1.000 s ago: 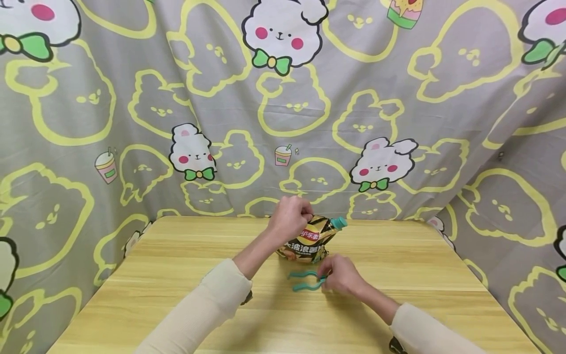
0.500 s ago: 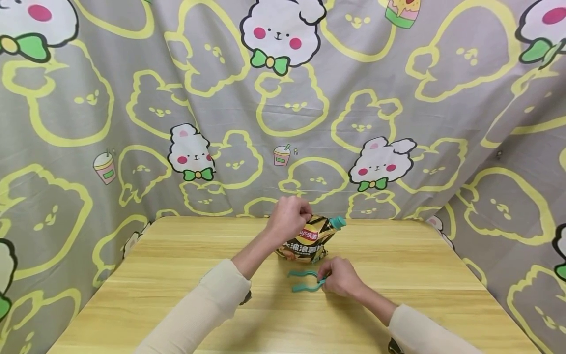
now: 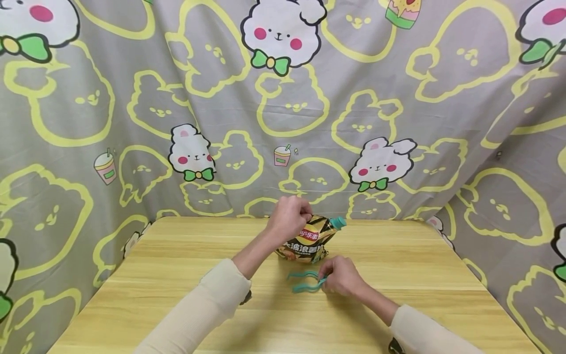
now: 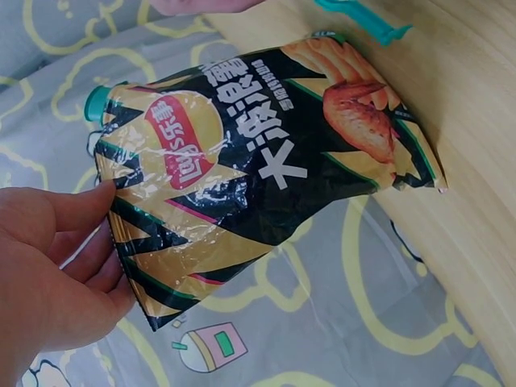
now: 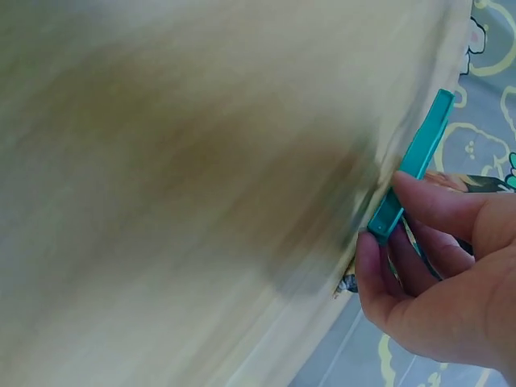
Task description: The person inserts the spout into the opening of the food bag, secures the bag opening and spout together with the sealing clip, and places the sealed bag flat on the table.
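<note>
A black and gold bag of Lay's chips (image 3: 305, 241) stands tilted near the far side of the table. My left hand (image 3: 288, 219) pinches its top edge between thumb and fingers, as the left wrist view also shows. A teal cap-like piece (image 4: 98, 105) sticks out at the bag's upper corner. In front of the bag, my right hand (image 3: 342, 275) holds a teal clip (image 3: 307, 288) by its joined end. The clip's two wavy arms spread apart and point left. Thumb and fingertips grip the teal clip (image 5: 411, 169) in the right wrist view.
The wood-grain table (image 3: 177, 305) runs from the near edge back to a grey curtain (image 3: 247, 98) printed with yellow outlines and white cartoon animals. Curtain also hangs along the left and right sides.
</note>
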Motion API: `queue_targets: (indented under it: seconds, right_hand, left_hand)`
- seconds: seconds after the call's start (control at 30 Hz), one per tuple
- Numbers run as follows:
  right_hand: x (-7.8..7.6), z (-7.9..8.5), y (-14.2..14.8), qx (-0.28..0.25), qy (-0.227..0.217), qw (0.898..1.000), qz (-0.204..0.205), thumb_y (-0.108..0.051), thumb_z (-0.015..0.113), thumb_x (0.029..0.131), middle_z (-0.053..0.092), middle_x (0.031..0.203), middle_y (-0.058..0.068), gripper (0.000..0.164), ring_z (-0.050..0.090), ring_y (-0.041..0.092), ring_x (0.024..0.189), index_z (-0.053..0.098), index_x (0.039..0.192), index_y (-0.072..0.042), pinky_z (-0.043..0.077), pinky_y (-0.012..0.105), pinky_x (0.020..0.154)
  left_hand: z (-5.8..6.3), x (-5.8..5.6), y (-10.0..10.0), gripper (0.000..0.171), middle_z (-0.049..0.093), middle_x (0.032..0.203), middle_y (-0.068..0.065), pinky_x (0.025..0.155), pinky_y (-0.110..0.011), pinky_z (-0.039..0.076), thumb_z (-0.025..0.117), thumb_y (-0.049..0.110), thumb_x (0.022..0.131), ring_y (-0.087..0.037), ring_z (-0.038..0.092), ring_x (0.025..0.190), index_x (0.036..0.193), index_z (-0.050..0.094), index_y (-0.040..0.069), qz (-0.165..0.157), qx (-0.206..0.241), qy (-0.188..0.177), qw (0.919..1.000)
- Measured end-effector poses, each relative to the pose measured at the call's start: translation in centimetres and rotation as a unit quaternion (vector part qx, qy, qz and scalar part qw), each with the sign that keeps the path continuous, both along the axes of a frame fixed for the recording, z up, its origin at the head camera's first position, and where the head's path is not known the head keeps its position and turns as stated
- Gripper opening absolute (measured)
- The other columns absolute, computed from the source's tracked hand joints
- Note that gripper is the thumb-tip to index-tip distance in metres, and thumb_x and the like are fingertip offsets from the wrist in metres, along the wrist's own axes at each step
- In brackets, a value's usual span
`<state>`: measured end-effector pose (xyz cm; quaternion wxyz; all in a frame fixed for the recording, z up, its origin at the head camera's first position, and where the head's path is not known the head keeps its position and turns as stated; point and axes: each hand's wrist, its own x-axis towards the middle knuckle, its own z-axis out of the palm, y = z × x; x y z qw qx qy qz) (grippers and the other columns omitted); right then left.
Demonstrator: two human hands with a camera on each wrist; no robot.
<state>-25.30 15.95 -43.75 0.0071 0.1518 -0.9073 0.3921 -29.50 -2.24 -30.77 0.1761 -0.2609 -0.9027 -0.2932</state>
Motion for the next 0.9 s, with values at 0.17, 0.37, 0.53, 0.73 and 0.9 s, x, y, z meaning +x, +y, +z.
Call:
queue_targets:
  seconds: [0.17,0.37,0.53,0.73,0.9]
  right_hand:
    - [-0.1,0.6,0.4,-0.011,-0.002,1.000,0.000,0.009,0.078,0.063,0.072,0.071,0.002,0.020,0.058,0.011,0.063,0.076,0.074,-0.008,0.049,0.026,0.061]
    - [-0.1,1.2,0.7,-0.017,-0.016,1.000,-0.007,0.007,0.080,0.065,0.073,0.074,-0.001,0.019,0.060,0.011,0.068,0.077,0.076,-0.008,0.050,0.029,0.065]
    - [0.0,1.9,1.1,-0.009,-0.013,1.000,-0.006,0.007,0.080,0.067,0.074,0.074,0.000,0.019,0.063,0.011,0.070,0.077,0.075,-0.010,0.052,0.032,0.069]
    - [-0.3,2.8,2.1,-0.009,-0.004,1.000,-0.012,0.010,0.077,0.068,0.077,0.083,0.001,0.019,0.068,0.011,0.074,0.077,0.076,-0.007,0.055,0.031,0.071]
    - [-0.5,3.7,3.3,-0.015,-0.012,1.000,-0.019,0.008,0.077,0.070,0.075,0.077,0.004,0.015,0.065,0.012,0.069,0.077,0.078,-0.005,0.052,0.030,0.064]
  left_hand:
    - [0.0,-0.1,0.0,0.015,0.075,0.077,-0.001,0.068,-0.026,0.055,0.071,-0.002,0.088,-0.010,0.063,0.067,0.082,0.080,0.008,0.001,0.000,-0.001,1.0000]
    - [0.0,-0.2,0.1,0.013,0.075,0.077,-0.001,0.067,-0.026,0.055,0.072,0.000,0.089,-0.010,0.064,0.067,0.082,0.080,0.009,0.002,-0.004,0.001,1.0000]
    - [0.1,-0.1,0.1,0.013,0.075,0.076,0.000,0.066,-0.026,0.055,0.073,0.001,0.089,-0.009,0.064,0.066,0.081,0.080,0.009,0.002,-0.003,0.003,1.0000]
    - [0.0,-0.1,0.1,0.013,0.075,0.076,0.000,0.066,-0.026,0.055,0.073,0.001,0.089,-0.009,0.064,0.065,0.081,0.080,0.010,0.005,0.000,0.001,1.0000]
    - [-0.1,-0.1,0.1,0.012,0.076,0.077,-0.001,0.068,-0.027,0.057,0.074,0.001,0.088,-0.010,0.067,0.066,0.081,0.080,0.010,0.004,0.001,0.004,1.0000]
